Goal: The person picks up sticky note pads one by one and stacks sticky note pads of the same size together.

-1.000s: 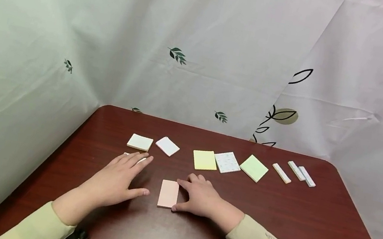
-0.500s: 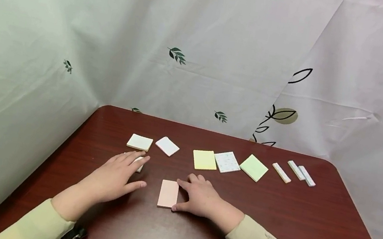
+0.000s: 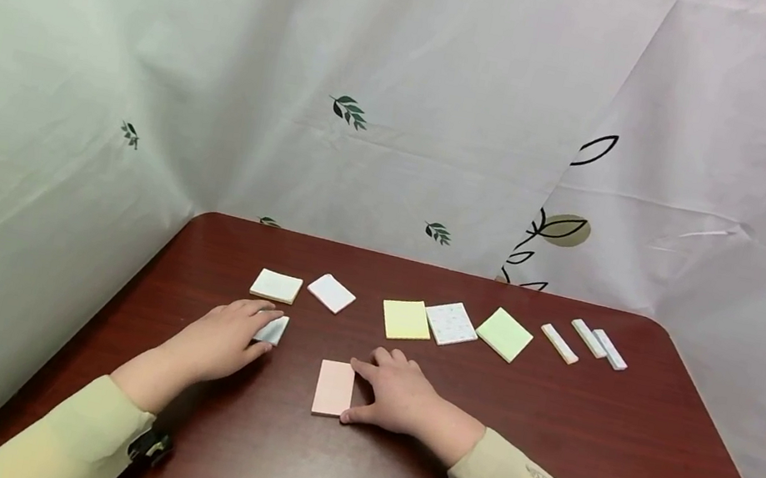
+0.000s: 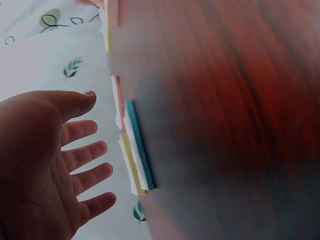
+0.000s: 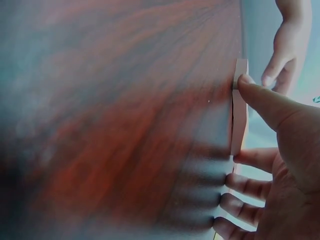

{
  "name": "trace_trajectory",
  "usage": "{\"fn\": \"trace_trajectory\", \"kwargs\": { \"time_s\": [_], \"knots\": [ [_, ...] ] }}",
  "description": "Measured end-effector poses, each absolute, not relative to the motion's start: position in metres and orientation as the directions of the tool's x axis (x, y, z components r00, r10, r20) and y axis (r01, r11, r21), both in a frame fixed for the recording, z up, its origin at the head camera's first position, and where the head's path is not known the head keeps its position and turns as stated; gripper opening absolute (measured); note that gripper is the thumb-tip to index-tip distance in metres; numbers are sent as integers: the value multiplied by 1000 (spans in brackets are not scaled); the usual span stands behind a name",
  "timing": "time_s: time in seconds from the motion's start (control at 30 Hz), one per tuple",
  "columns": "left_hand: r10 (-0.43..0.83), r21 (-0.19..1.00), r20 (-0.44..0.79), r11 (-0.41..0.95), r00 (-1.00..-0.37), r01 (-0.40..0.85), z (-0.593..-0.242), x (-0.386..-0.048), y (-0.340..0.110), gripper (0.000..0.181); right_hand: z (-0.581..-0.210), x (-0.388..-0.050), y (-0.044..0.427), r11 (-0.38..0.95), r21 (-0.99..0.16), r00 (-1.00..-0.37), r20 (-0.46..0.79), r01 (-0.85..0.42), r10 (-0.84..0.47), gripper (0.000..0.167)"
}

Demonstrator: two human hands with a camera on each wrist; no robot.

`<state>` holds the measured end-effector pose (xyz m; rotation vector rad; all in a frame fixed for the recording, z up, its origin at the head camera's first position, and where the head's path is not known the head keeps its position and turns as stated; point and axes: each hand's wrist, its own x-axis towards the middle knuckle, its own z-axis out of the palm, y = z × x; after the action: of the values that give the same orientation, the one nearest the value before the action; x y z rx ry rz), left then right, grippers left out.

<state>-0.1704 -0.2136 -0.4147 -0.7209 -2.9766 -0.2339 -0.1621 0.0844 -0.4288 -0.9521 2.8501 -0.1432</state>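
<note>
Near the middle of the table lies a pink pad (image 3: 333, 390), its right end corners held between the thumb and index finger of my right hand (image 3: 402, 399). In the right wrist view that thumb and finger span the pad's edge (image 5: 240, 120), the other fingertips on the table beside it. My left hand (image 3: 213, 346) hovers with parted fingers over a small pale pad (image 3: 273, 329), partly covering it. The left wrist view shows a teal-edged pad (image 4: 140, 147) beyond the left hand's (image 4: 37, 160) relaxed fingers, with a gap between.
Along the back of the wooden table (image 3: 622, 448) lie a cream pad (image 3: 276, 285), a white pad (image 3: 331, 294), a yellow pad (image 3: 406, 320), a patterned pad (image 3: 451, 323), a green pad (image 3: 504, 334) and several narrow strips (image 3: 559, 344). A pale curtain (image 3: 408, 91) hangs behind.
My left hand has moved left and lower, toward the small pale pad, whose right part shows more. The right hand and the pink pad have stayed put; the head view has shifted slightly.
</note>
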Motion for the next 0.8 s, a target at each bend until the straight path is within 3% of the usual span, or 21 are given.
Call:
{"fn": "trace_trajectory", "kwargs": {
  "time_s": [0.4, 0.8],
  "knots": [
    [409, 99, -42, 910, -912, 403, -419, -190, -213, 49, -429, -162, 84, 795, -134, -789, -110, -591, -605, 82],
    [407, 59, -41, 913, -913, 404, -419, -195, -214, 49, -427, -163, 84, 796, -137, -789, -114, -590, -604, 81]
  ]
}}
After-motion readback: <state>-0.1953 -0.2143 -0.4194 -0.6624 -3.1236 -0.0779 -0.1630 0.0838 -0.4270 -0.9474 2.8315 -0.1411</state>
